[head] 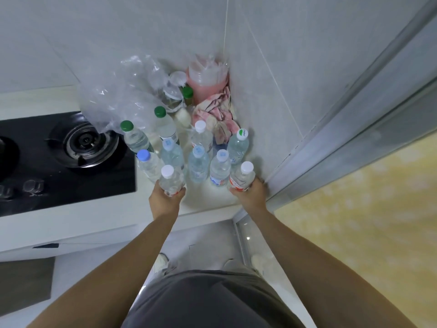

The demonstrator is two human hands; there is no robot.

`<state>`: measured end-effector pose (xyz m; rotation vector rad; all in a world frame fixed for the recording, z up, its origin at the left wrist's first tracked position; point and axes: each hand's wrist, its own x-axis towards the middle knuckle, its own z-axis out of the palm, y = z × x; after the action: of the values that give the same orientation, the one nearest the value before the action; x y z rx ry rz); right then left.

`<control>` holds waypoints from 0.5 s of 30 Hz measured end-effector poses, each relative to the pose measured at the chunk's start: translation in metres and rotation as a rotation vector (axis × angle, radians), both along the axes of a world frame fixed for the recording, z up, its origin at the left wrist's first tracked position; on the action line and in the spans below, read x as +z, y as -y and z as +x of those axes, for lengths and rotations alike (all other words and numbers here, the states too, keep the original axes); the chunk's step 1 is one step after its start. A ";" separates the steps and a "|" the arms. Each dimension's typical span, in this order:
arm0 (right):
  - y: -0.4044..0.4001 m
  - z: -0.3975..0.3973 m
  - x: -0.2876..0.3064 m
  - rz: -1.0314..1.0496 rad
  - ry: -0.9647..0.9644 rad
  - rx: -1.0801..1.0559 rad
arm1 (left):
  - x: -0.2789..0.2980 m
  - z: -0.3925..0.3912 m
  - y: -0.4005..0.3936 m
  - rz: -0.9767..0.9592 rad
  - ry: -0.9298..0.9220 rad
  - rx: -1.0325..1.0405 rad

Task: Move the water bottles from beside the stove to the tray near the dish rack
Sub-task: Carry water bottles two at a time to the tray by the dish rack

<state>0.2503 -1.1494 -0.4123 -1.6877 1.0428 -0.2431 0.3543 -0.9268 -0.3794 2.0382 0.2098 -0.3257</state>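
Observation:
Several clear water bottles stand on the white counter [208, 197] to the right of the black gas stove [71, 162]. My left hand [165, 197] grips the base of a white-capped bottle [170, 179] at the front left of the group. At the front right, my right hand [250, 192] grips another white-capped bottle with a red label [243, 176], close to the wall. Behind them stand blue-capped bottles [198, 162], green-capped bottles [132, 136] and one with a green-and-white cap [238, 144]. No tray or dish rack is in view.
A crumpled clear plastic bag [123, 95] lies over the stove's back corner. In the wall corner sit a pink container [205, 81], a pink patterned cloth [217, 114] and a small green-lidded jar [188, 94]. A sliding door frame [331, 143] runs along the right.

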 end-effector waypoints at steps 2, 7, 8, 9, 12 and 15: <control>-0.003 -0.007 -0.005 -0.011 0.029 0.009 | 0.001 -0.003 -0.006 0.007 0.001 -0.016; -0.021 -0.021 0.020 0.017 0.129 -0.008 | 0.012 -0.012 -0.023 -0.072 -0.014 -0.009; -0.024 -0.022 0.024 0.012 0.147 -0.011 | 0.014 -0.014 -0.029 -0.094 -0.018 -0.011; -0.027 -0.022 0.028 0.020 0.162 -0.012 | 0.017 -0.016 -0.034 -0.117 -0.025 -0.007; -0.044 -0.023 0.045 0.050 0.198 0.024 | 0.032 -0.027 -0.051 -0.219 -0.039 0.051; -0.067 -0.025 0.055 0.090 0.217 0.095 | 0.045 -0.042 -0.072 -0.348 -0.030 0.131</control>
<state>0.2248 -1.0824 -0.3577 -1.5860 0.7994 -0.3061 0.3126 -0.8547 -0.3347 1.6687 0.2829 -0.2889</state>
